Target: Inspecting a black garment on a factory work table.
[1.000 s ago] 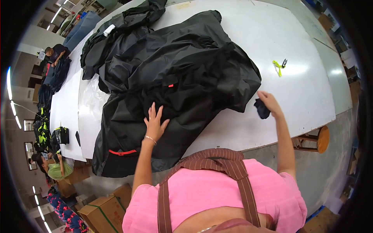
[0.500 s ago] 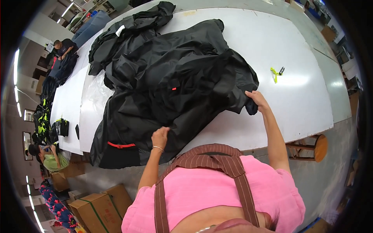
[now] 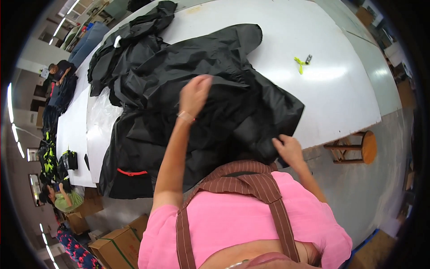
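A black garment, apparently a jacket, lies spread and rumpled across the white table. It has a red zip near its lower left corner. My left hand is over the middle of the garment, its fingers smeared by motion, so I cannot tell whether they hold cloth. Off to the right, my right hand is closed on the garment's near right edge, with dark cloth hanging beneath the fingers.
The white table carries a yellow-green thread snipper right of the garment. More black cloth lies at the far left. A wooden stool stands off the near right corner, cardboard boxes at lower left. Two people work along the left.
My left hand has moved up and away over the garment. My right hand has come nearer to me, drawing the garment's right edge along. The view has shifted slightly.
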`<state>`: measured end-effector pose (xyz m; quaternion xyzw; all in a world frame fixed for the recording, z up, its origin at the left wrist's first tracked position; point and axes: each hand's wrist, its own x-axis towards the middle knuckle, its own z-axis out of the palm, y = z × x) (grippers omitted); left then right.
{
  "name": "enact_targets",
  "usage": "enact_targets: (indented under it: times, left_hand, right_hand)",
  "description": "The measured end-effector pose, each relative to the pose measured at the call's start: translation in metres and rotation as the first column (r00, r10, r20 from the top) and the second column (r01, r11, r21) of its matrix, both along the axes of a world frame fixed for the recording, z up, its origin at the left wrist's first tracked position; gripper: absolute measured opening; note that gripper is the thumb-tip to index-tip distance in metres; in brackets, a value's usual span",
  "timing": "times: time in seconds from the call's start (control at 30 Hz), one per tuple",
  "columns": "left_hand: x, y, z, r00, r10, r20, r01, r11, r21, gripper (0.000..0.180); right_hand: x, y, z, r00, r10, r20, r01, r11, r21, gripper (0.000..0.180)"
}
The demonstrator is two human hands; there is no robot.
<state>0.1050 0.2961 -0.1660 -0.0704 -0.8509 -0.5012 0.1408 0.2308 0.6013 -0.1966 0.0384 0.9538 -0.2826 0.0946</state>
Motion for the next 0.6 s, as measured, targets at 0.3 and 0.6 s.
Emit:
enact_targets:
  times: [0.3,0.6]
  left_hand:
    - [-0.061,0.164,-0.127,0.694,-0.174,0.699,-0.364,0.752,0.549,0.057]
    - [-0.024,0.158,-0.134,0.842,-0.360,0.401,-0.072,0.662,0.746,0.039]
  right_hand:
    - [0.047,0.062,0.000,0.980,-0.165,0.113,0.182,0.971,-0.157,0.038]
    - [-0.011,0.094,0.061,0.989,-0.125,-0.074,0.014,0.585,-0.811,0.046]
